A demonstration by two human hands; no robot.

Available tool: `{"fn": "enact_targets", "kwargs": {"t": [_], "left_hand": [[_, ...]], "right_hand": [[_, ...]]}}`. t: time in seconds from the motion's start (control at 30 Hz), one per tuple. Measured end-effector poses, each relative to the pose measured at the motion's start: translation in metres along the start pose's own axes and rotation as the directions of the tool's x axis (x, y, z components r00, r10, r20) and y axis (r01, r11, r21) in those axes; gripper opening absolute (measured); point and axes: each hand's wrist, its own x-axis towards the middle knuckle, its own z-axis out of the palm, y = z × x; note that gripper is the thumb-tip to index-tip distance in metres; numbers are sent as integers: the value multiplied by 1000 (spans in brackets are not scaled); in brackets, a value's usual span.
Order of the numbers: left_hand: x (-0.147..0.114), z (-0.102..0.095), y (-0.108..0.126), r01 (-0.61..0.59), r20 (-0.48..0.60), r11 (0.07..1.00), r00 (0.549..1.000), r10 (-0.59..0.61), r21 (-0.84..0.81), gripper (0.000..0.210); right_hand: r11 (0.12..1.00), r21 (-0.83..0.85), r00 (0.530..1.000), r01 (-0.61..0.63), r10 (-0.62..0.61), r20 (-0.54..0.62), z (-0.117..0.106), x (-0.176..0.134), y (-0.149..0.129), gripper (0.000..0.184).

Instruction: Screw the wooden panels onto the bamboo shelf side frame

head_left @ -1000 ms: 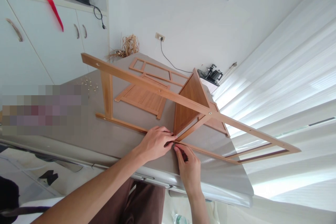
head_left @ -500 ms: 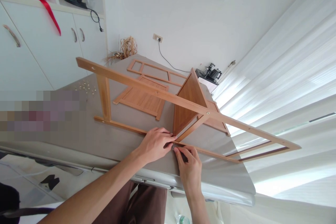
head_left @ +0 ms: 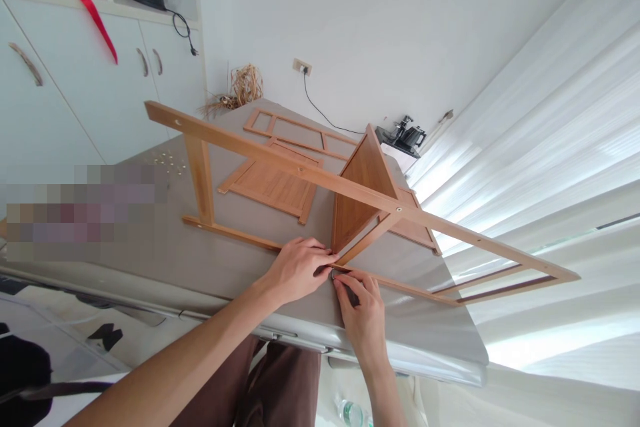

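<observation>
A wooden frame (head_left: pixel 270 151) stands on its side on the grey table, with a wooden panel (head_left: pixel 364 170) set upright across its middle. My left hand (head_left: pixel 300 271) closes around the frame's lower rail (head_left: pixel 400 287), right where panel and crosspiece meet it. On the near side of that same joint, my right hand (head_left: pixel 364 310) has thumb and forefinger pinched together. A tiny metallic thing seems to be at those fingertips, too small to name. Part of the joint is covered by my fingers.
Behind the frame lie a slatted wooden panel (head_left: pixel 273 177) and a flat ladder-like frame (head_left: pixel 300 130). Small metal fittings (head_left: pixel 170 161) are scattered at the left. A kettle set (head_left: pixel 406 135) stands by the far edge, and a white curtain (head_left: pixel 550 213) hangs at the right.
Both hands stay at the joint, with only a slight shift of the right fingers. The whole view has shifted a little; the frame stands as before.
</observation>
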Motion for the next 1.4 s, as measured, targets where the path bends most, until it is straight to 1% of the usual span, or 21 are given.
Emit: {"fn": "enact_targets", "kwargs": {"t": [0.23,0.43,0.73,0.9,1.0,1.1,1.23,1.4], "left_hand": [[0,0,0,0,0,1000,1000,0,4,26],[-1,3,-3,-4,-5,1000,1000,4,-5,26],[-2,6,-7,-32,-35,999,999,32,-1,27],[-2,6,-7,-33,-36,999,999,33,1,27],[-2,6,-7,-38,-36,999,999,38,3,28],[-2,6,-6,-41,-40,999,998,41,5,29],[-1,5,-3,-32,-52,999,998,33,17,28],[-1,4,-2,-45,-50,999,998,46,26,26]], "right_hand": [[1000,-19,1000,15,-15,-2,-3,-1,-3,18],[998,-50,999,28,-29,-15,0,-2,-4,18],[995,-87,999,42,-43,-11,0,-3,-6,18],[982,-148,994,113,-112,16,-1,-2,-7,23],[966,-192,985,171,-167,35,-4,1,-13,26],[954,-222,979,202,-196,50,-7,3,-20,27],[953,-227,979,201,-191,65,-7,3,-20,27],[965,-207,986,163,-164,16,-2,-1,-15,24]]}}
